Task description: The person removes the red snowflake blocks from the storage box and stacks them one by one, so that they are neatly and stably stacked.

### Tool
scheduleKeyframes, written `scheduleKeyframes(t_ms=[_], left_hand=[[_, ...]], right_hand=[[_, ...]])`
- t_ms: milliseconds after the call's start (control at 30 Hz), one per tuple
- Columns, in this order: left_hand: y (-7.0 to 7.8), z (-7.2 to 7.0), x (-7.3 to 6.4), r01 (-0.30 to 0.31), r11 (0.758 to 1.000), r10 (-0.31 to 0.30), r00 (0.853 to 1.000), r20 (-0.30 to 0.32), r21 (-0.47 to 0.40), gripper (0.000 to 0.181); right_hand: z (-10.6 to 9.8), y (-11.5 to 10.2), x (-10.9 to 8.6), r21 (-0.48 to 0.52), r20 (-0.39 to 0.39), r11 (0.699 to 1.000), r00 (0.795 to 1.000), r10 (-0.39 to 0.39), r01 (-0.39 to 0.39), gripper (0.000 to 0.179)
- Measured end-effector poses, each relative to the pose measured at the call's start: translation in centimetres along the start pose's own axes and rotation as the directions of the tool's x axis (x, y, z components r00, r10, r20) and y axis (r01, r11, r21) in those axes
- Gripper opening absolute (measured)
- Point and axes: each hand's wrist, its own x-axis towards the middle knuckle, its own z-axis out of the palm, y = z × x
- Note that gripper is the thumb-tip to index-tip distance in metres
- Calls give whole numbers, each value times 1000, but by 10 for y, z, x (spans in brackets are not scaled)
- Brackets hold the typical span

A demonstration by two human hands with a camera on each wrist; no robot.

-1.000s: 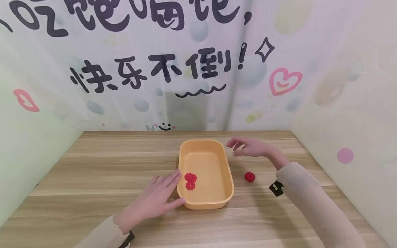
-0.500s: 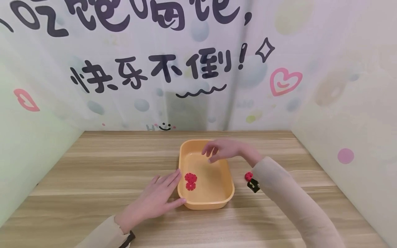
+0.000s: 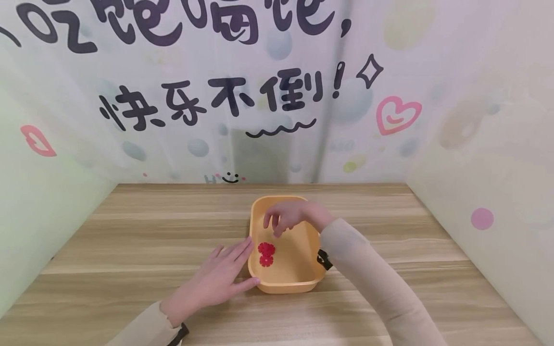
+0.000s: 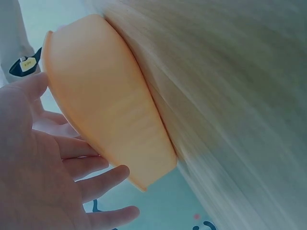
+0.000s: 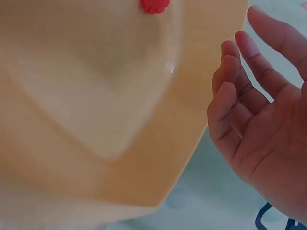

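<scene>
A yellow-orange plastic tray stands on the table, with several red snowflake-shaped discs clustered near its left wall. My left hand rests against the tray's left rim, fingers spread and straight; the left wrist view has its fingertips at the rim of the tray wall. Over the tray's far half hovers my right hand, fingers loosely bent and pointing down. Nothing shows between those fingers in the right wrist view, where part of a red disc lies inside the tray at the top edge.
A wood-grain table lies under everything, bounded by a printed back curtain and pale side walls. My right sleeve crosses the tray's right edge, and a dark wrist strap hangs there.
My right hand has moved left from beside the tray to above its inside. The forearm now covers the spot where a red disc lay right of the tray. My left hand stays put.
</scene>
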Motion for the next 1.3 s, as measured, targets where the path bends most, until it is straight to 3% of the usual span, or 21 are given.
scheduleKeyframes(t_ms=[233, 600, 900, 1300], left_hand=[[1, 0, 0, -1, 1000, 1, 1000, -5, 6, 78], [1, 0, 0, 18, 1000, -18, 1000, 22, -12, 78], [1, 0, 1, 7, 1000, -7, 1000, 7, 2, 78], [2, -2, 1, 7, 1000, -7, 1000, 12, -14, 77]], right_hand=[[6, 10, 16, 38, 58, 998, 997, 42, -44, 30], [29, 14, 35, 7, 139, 992, 983, 122, -124, 28], [38, 15, 38, 7, 112, 993, 987, 114, -116, 29], [44, 17, 39, 36, -27, 994, 994, 106, -105, 23]])
